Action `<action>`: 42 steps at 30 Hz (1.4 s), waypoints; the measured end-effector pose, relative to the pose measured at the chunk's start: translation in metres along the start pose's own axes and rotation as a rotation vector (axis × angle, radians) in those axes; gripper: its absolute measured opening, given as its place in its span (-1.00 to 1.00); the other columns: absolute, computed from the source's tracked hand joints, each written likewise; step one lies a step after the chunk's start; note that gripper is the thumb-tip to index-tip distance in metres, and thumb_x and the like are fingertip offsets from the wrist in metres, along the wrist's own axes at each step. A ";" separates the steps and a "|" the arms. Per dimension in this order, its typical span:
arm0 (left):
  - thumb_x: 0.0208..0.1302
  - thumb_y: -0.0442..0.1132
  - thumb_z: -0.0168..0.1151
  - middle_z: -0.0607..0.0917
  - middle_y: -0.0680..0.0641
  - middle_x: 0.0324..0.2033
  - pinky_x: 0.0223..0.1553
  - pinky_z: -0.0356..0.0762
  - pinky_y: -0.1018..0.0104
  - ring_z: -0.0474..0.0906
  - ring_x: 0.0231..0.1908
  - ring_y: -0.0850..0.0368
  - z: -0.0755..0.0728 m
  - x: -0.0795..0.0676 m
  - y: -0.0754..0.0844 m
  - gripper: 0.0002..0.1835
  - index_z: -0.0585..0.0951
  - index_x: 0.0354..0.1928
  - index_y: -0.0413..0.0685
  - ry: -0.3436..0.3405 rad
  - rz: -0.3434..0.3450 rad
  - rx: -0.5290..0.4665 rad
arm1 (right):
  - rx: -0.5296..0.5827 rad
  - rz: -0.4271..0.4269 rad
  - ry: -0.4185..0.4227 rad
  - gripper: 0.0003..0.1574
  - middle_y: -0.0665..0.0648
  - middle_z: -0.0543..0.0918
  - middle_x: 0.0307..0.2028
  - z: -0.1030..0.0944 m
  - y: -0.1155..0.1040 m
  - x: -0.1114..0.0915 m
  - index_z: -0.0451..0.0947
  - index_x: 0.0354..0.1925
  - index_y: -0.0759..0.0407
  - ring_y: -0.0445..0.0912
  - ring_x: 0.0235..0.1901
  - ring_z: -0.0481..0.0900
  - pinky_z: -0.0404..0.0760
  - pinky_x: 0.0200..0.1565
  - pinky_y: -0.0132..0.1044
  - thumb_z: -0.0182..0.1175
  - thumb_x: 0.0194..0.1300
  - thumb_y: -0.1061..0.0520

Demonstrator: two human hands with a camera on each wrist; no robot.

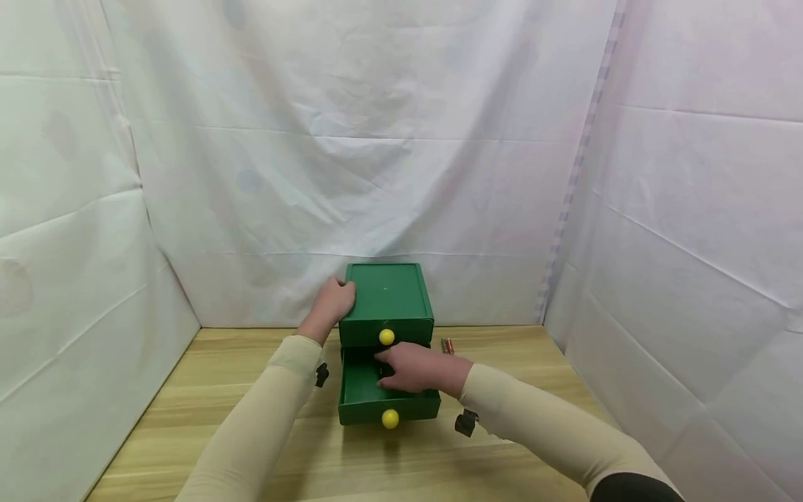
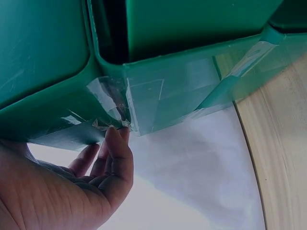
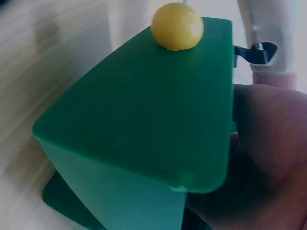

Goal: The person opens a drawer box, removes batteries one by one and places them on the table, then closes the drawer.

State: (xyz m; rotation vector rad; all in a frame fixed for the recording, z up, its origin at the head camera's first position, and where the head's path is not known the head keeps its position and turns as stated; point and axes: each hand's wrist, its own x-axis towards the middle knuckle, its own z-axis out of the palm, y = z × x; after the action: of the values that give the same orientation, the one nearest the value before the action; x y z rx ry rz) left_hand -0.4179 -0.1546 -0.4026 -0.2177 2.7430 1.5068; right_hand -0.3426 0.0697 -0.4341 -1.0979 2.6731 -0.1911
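A green two-tier drawer cabinet (image 1: pixel 387 293) stands at the back of the table, its lower drawer (image 1: pixel 360 387) pulled out and its upper one closed. My left hand (image 1: pixel 332 303) rests against the cabinet's left side near the top edge. In the left wrist view its loosely bent fingertips (image 2: pixel 117 136) touch the side by a strip of clear tape (image 2: pixel 110 98). Over the lower drawer, my right hand (image 1: pixel 414 366) dips thumb and fingers inside around a small black object (image 1: pixel 384 369), whose kind I cannot tell. The drawer front (image 3: pixel 144 115) hides those fingers in the right wrist view.
Yellow round knobs sit on the upper drawer (image 1: pixel 386 337) and the lower drawer (image 1: pixel 390 418). Right of the cabinet lie small red batteries (image 1: pixel 447 346) on the wood-grain table (image 1: pixel 502 348). White curtains (image 1: pixel 376 174) enclose the back and both sides.
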 end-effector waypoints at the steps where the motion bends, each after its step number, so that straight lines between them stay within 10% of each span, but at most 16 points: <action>1: 0.71 0.08 -0.18 0.37 -0.36 0.54 0.39 0.45 -0.23 0.42 0.42 -0.28 0.000 0.000 -0.001 -0.29 0.24 0.63 -0.29 -0.001 0.002 -0.003 | -0.029 -0.008 -0.001 -0.22 0.05 0.69 0.37 0.001 0.000 0.001 0.50 0.57 0.15 -0.19 0.25 0.67 0.64 0.29 -0.18 0.35 0.62 -0.18; 15: 0.72 0.09 -0.18 0.37 -0.34 0.54 0.40 0.45 -0.22 0.42 0.41 -0.25 0.004 0.002 -0.003 -0.29 0.23 0.64 -0.28 -0.010 -0.003 -0.010 | -0.265 -0.115 0.036 -0.69 -0.14 0.57 -0.33 0.011 0.004 0.009 0.61 0.00 -0.01 -0.30 -0.33 0.57 0.68 -0.12 -0.30 0.39 0.59 -0.17; 42: 0.73 0.10 -0.20 0.38 -0.34 0.54 0.38 0.46 -0.20 0.43 0.40 -0.25 -0.001 0.003 -0.004 -0.29 0.23 0.64 -0.27 -0.010 -0.006 -0.003 | -0.356 -0.121 0.082 -0.77 -0.13 0.68 -0.39 0.014 0.000 0.017 0.69 -0.18 -0.03 -0.32 -0.40 0.61 0.70 -0.20 -0.34 0.48 0.51 -0.10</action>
State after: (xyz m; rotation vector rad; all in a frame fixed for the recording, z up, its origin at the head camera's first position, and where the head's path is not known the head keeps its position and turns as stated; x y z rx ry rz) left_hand -0.4199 -0.1577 -0.4061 -0.2180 2.7293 1.5068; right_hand -0.3507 0.0576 -0.4511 -1.3816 2.7837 0.2337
